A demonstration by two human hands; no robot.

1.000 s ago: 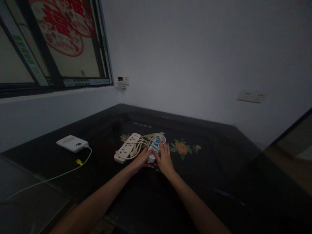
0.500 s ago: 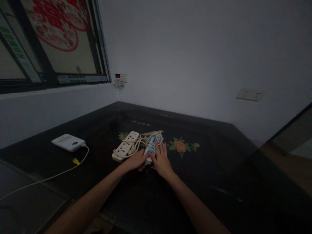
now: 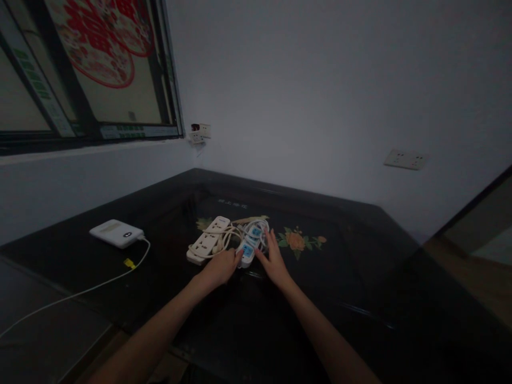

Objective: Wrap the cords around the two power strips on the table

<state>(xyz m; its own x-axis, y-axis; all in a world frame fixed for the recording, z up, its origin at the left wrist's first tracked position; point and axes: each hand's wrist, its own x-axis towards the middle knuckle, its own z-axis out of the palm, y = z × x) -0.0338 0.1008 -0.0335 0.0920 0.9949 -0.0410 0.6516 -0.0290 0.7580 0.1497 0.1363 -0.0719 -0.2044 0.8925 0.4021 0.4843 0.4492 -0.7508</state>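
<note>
A white power strip with blue sockets (image 3: 247,250) lies on the dark tabletop, a white cord looped over its far end. At its near left edge is my left hand (image 3: 223,265), thumb against the strip and fingers curled, partly hidden. My right hand (image 3: 274,263) rests along the right side, fingers stretched out and thumb apart, touching the strip and its cord. Just left of it lies a second, cream power strip (image 3: 206,242) with its cream cord (image 3: 228,234) coiled across it and a plug between the two strips.
A white box-shaped device (image 3: 117,233) sits on the left of the table (image 3: 340,256), its white cable (image 3: 80,293) with a yellow tag running off the near left edge. Wall sockets (image 3: 406,159) are at right and in the corner. A window (image 3: 116,106) is upper left.
My right hand has slid off the strip's top to its right side, uncovering the blue sockets. My left hand has shifted slightly left, its thumb still at the near end.
</note>
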